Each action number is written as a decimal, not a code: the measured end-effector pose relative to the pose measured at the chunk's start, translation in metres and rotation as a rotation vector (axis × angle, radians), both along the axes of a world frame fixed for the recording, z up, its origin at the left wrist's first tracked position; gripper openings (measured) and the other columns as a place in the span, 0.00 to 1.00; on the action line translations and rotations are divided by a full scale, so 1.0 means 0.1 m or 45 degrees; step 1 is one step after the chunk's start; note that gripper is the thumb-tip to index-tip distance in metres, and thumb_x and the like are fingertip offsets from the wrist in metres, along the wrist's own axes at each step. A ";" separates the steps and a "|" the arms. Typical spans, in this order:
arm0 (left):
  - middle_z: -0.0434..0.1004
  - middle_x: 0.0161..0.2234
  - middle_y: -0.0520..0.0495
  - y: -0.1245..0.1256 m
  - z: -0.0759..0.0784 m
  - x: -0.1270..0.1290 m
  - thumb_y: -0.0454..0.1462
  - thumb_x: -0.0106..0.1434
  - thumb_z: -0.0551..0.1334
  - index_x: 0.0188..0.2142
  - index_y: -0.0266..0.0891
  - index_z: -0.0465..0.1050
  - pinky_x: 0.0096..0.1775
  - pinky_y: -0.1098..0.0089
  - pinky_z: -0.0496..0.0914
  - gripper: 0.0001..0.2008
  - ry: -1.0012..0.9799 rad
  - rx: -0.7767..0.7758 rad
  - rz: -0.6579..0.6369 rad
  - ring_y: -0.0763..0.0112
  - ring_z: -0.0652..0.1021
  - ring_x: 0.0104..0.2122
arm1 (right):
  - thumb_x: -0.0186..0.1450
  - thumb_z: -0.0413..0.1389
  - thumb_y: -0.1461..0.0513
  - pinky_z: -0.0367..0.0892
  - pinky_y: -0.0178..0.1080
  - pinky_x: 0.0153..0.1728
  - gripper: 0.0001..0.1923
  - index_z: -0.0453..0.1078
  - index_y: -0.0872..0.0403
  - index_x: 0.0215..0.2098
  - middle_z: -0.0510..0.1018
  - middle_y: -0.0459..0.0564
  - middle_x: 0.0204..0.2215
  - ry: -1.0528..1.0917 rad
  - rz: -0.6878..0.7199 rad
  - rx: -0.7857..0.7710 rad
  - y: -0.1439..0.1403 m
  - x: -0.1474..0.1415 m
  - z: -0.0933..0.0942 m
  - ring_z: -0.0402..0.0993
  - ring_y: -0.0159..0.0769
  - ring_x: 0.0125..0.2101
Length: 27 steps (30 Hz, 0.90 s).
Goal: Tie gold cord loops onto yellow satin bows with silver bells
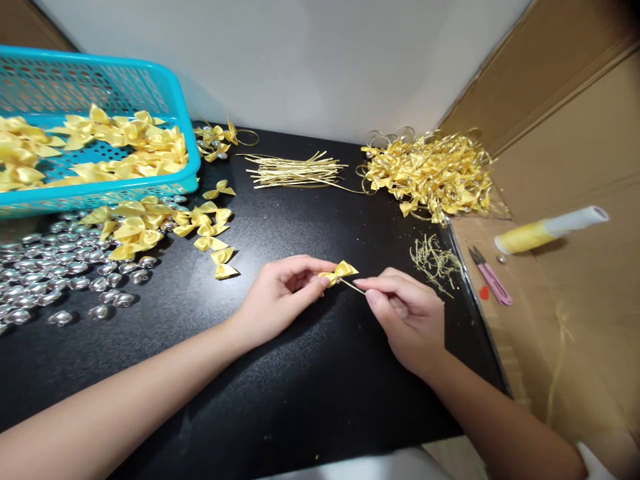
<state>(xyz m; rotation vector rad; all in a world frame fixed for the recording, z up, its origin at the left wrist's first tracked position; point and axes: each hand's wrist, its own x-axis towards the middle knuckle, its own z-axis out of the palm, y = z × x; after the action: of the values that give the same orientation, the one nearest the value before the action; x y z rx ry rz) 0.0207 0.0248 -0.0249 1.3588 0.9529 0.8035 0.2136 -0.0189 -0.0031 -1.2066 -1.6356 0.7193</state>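
Between the thumb and fingers of my left hand (285, 293) is a yellow satin ribbon bow (341, 272), held just above the black table. My right hand (407, 313) pinches a thin gold twist tie (354, 287), whose other end meets the underside of the bow. Whether the tie passes through the bow is hidden by its folds. Left of my left hand lie several loose yellow bows (135, 223) and many silver heart-shaped bells or beads (60, 273). A bundle of straight gold ties (297, 170) rests beyond my hands.
A turquoise basket (187, 147) of bows stands at the back left. Finished-looking bows with looped ties (435, 170) are heaped at the back right. Tie clippings (435, 263), pink snips (493, 277) and a yellow-white roll (550, 230) lie at right, beside cardboard.
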 end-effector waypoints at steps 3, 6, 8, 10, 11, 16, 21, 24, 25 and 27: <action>0.80 0.38 0.45 0.02 -0.02 -0.02 0.35 0.64 0.63 0.43 0.39 0.79 0.36 0.74 0.72 0.09 -0.004 0.100 -0.048 0.72 0.78 0.34 | 0.64 0.55 0.68 0.59 0.32 0.22 0.09 0.77 0.53 0.35 0.69 0.42 0.21 -0.028 -0.020 0.044 0.00 0.01 0.02 0.63 0.26 0.20; 0.77 0.35 0.47 0.04 -0.02 -0.03 0.33 0.64 0.61 0.36 0.39 0.80 0.35 0.74 0.71 0.07 -0.021 0.216 -0.065 0.73 0.76 0.33 | 0.65 0.55 0.69 0.62 0.32 0.24 0.09 0.77 0.52 0.37 0.72 0.42 0.23 0.056 -0.002 0.055 -0.01 0.03 0.01 0.66 0.26 0.23; 0.74 0.34 0.48 0.06 -0.01 -0.03 0.32 0.64 0.60 0.31 0.38 0.78 0.34 0.74 0.71 0.08 -0.046 0.218 -0.062 0.74 0.75 0.32 | 0.65 0.55 0.68 0.63 0.32 0.25 0.10 0.77 0.51 0.38 0.73 0.43 0.24 0.111 0.037 0.045 -0.02 0.05 -0.01 0.68 0.27 0.24; 0.73 0.33 0.48 0.06 0.01 -0.03 0.32 0.64 0.59 0.29 0.37 0.76 0.36 0.73 0.71 0.09 -0.066 0.192 -0.073 0.73 0.75 0.32 | 0.65 0.55 0.68 0.64 0.32 0.25 0.09 0.77 0.51 0.38 0.74 0.43 0.24 0.126 0.076 0.032 -0.02 0.05 -0.02 0.69 0.27 0.24; 0.72 0.33 0.48 0.06 0.02 -0.02 0.32 0.64 0.59 0.28 0.37 0.75 0.36 0.72 0.70 0.09 -0.078 0.180 -0.088 0.73 0.74 0.32 | 0.65 0.55 0.67 0.64 0.32 0.24 0.09 0.77 0.51 0.38 0.75 0.43 0.23 0.117 0.091 0.025 -0.02 0.04 -0.02 0.69 0.27 0.23; 0.70 0.33 0.48 0.03 0.01 -0.02 0.34 0.61 0.63 0.28 0.36 0.73 0.36 0.72 0.69 0.06 -0.201 0.098 -0.218 0.72 0.73 0.33 | 0.65 0.57 0.65 0.63 0.30 0.18 0.08 0.78 0.50 0.39 0.79 0.44 0.23 0.056 0.120 -0.028 -0.04 0.01 -0.02 0.68 0.25 0.17; 0.69 0.33 0.49 0.00 -0.02 0.01 0.31 0.57 0.67 0.26 0.36 0.69 0.37 0.73 0.69 0.08 -0.220 0.072 -0.180 0.74 0.71 0.33 | 0.66 0.58 0.65 0.62 0.30 0.17 0.09 0.77 0.48 0.41 0.81 0.43 0.27 0.096 0.148 -0.001 -0.06 0.01 -0.01 0.67 0.24 0.16; 0.70 0.42 0.45 -0.01 -0.02 0.03 0.32 0.60 0.65 0.32 0.35 0.74 0.39 0.72 0.72 0.01 -0.210 0.022 -0.157 0.74 0.74 0.37 | 0.66 0.57 0.66 0.64 0.30 0.19 0.11 0.76 0.46 0.43 0.81 0.43 0.30 0.115 0.125 -0.013 -0.07 0.04 -0.04 0.69 0.25 0.18; 0.70 0.45 0.43 -0.02 -0.03 0.04 0.32 0.60 0.65 0.35 0.36 0.75 0.40 0.71 0.73 0.03 -0.228 -0.012 -0.140 0.73 0.75 0.38 | 0.67 0.57 0.66 0.65 0.30 0.20 0.11 0.76 0.46 0.44 0.81 0.43 0.31 0.128 0.104 -0.017 -0.08 0.05 -0.06 0.70 0.25 0.19; 0.71 0.48 0.43 -0.03 -0.03 0.04 0.32 0.58 0.67 0.44 0.37 0.74 0.42 0.70 0.74 0.13 -0.268 -0.117 -0.084 0.73 0.77 0.38 | 0.67 0.56 0.66 0.66 0.31 0.23 0.12 0.75 0.45 0.45 0.81 0.43 0.34 0.165 0.049 -0.017 -0.10 0.06 -0.09 0.72 0.26 0.22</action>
<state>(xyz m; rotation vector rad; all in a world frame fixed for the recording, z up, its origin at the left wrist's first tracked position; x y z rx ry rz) 0.0252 0.0222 -0.0282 1.1948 0.7674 0.8249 0.2196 -0.0285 -0.0119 -1.1171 -1.5524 0.8172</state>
